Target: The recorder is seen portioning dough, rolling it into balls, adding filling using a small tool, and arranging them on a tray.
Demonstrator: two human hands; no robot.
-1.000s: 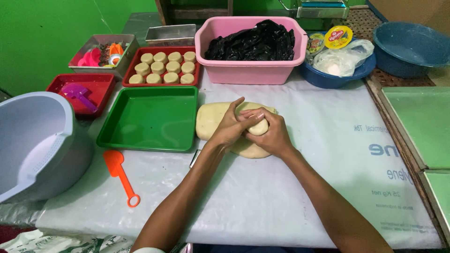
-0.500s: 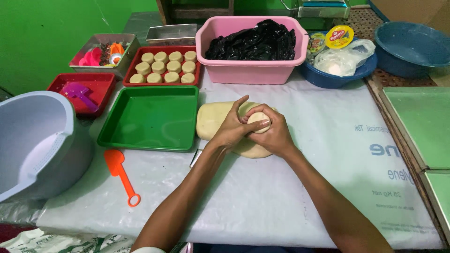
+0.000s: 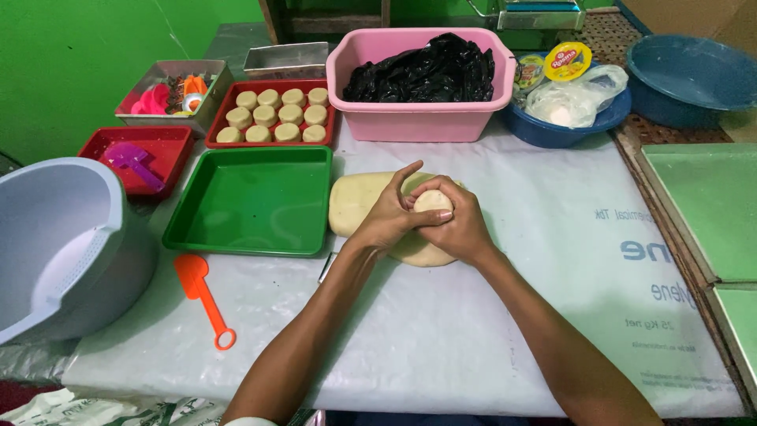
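Over dough slab (image 3: 355, 207): left hand (image 3: 388, 217), right hand (image 3: 457, 225) cup dough ball (image 3: 434, 202), fingers curled, pressed together around it. Best: even, gentle pressure, ball rotated for smooth round.

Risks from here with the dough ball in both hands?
1. Both hands, left hand and right hand, cup the small dough ball above the flat dough slab; pressed down, it may stick to it.
2. The orange scoop lies near the left forearm and may get knocked.
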